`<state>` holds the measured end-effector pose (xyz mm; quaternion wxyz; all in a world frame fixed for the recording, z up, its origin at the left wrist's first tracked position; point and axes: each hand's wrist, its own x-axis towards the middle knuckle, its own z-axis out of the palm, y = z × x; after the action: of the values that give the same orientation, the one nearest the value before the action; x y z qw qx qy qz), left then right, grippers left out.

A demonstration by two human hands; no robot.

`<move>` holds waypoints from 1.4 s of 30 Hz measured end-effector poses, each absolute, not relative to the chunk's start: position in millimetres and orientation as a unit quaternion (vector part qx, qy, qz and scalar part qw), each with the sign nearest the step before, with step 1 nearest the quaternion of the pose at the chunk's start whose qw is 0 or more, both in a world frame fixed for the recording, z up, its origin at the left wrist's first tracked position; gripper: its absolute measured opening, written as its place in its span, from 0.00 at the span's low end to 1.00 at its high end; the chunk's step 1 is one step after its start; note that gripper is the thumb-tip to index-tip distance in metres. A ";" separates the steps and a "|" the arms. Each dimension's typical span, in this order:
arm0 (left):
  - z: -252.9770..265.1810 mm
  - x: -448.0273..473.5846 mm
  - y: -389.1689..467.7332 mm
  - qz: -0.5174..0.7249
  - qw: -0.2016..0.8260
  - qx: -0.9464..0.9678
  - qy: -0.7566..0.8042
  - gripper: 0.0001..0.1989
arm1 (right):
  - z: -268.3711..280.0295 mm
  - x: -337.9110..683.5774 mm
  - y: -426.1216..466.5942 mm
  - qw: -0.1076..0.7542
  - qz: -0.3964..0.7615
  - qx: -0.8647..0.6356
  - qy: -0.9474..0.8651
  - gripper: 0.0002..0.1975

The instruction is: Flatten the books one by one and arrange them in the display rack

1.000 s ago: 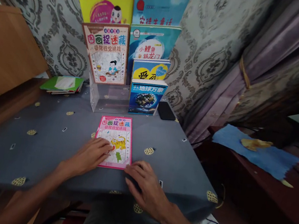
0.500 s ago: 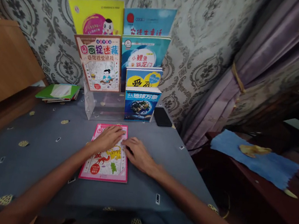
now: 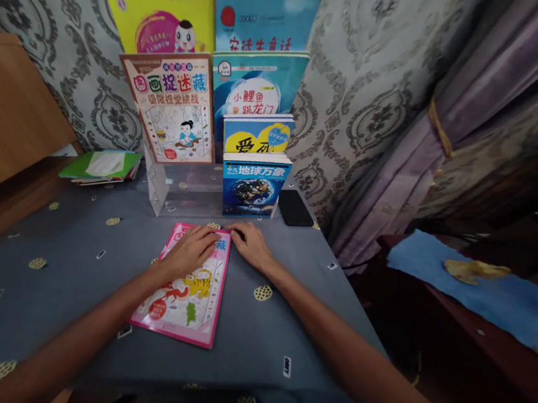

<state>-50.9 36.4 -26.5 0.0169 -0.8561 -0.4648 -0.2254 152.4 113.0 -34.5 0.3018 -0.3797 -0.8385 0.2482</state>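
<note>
A pink-bordered children's picture book [image 3: 190, 311] lies closed on the cloth-covered table, slightly turned, its cover showing a yellow tiger and a red fox. My left hand [image 3: 191, 250] rests over the upper left of the cover, fingers stretched out and lying on it. At the book's top right corner is my right hand [image 3: 249, 246], its fingers bent, with thumb and fingertips closed at the corner. Just behind stands a clear acrylic book rack [image 3: 188, 203] bearing several upright books, among them a blue one with a globe [image 3: 253, 192] and a brown-edged picture book [image 3: 169, 106].
A black phone-like slab [image 3: 295, 208] lies right of the rack. Stacked booklets with a green cover [image 3: 102, 164] lie at the back left, near a wooden panel [image 3: 3, 115]. On the right, a dark red surface [image 3: 493, 356] holds a blue cloth [image 3: 422, 258]. A purple curtain [image 3: 406, 161] hangs behind.
My right hand has moved from the book's right side up to its top right corner. The book has turned a little, its lower end swinging left. My left hand stays on the cover.
</note>
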 end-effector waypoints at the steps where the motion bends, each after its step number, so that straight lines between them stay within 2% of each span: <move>1: -24.0 -54.0 35.1 -0.224 0.007 -0.868 -0.443 0.15 | -34.3 154.9 112.5 0.309 0.267 -0.386 -0.827 0.15; 5: -11.1 -54.0 27.7 -0.186 -0.003 -0.895 -0.406 0.14 | -33.9 162.7 107.8 0.335 0.335 -0.380 -0.794 0.15; 10: 2.7 -12.1 11.4 -0.057 0.075 -0.836 -0.540 0.19 | -33.1 167.2 101.8 0.342 0.362 -0.358 -0.790 0.15; 13: 5.0 11.8 3.2 -0.022 0.089 -0.804 -0.588 0.17 | -32.2 168.8 100.0 0.341 0.360 -0.355 -0.792 0.14; 19: 3.0 20.7 0.1 -0.023 0.103 -0.786 -0.609 0.11 | -32.7 169.7 100.6 0.357 0.387 -0.342 -0.779 0.13; 27: 13.1 18.6 0.2 -0.044 0.059 -0.770 -0.634 0.12 | -40.3 168.5 106.9 0.406 0.457 -0.330 -0.719 0.12; 42: 8.5 14.8 -1.4 -0.079 0.049 -0.771 -0.630 0.14 | -28.9 171.1 97.4 0.429 0.437 -0.317 -0.724 0.13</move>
<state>14.8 -1.4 8.5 0.0487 -0.7715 -0.6295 -0.0787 171.1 97.4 -28.9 0.4291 -0.3174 -0.7240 0.4370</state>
